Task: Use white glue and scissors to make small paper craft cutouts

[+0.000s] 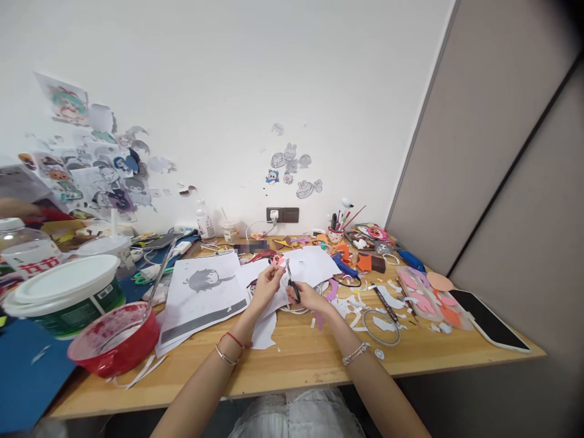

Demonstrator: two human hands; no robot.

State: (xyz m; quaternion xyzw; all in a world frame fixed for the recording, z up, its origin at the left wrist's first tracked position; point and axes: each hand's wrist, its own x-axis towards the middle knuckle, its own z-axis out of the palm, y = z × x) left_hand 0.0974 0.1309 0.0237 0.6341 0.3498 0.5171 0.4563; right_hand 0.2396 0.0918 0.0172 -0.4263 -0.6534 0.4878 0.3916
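Over the middle of the wooden table, my right hand [311, 299] grips scissors [295, 291] by their black handles, the blades pointing up and away from me. Just to the left, my left hand [269, 285] is closed in a pinch on a small pink paper piece [277, 260]. This piece is close to the blades; I cannot tell whether they touch it. White paper sheets [314, 263] lie under and behind both hands. Left of my left hand rests a printed sheet [201, 298] with a grey cartoon figure.
A red bowl [114, 344] and a white-lidded green tub [68, 298] stand at the left. Paper scraps, a grey ring [381, 327] and a black pen [385, 303] lie right of my hands. Farther right are pink paper circles [422, 303] and a tablet [488, 319]. A brush cup [336, 234] stands behind.
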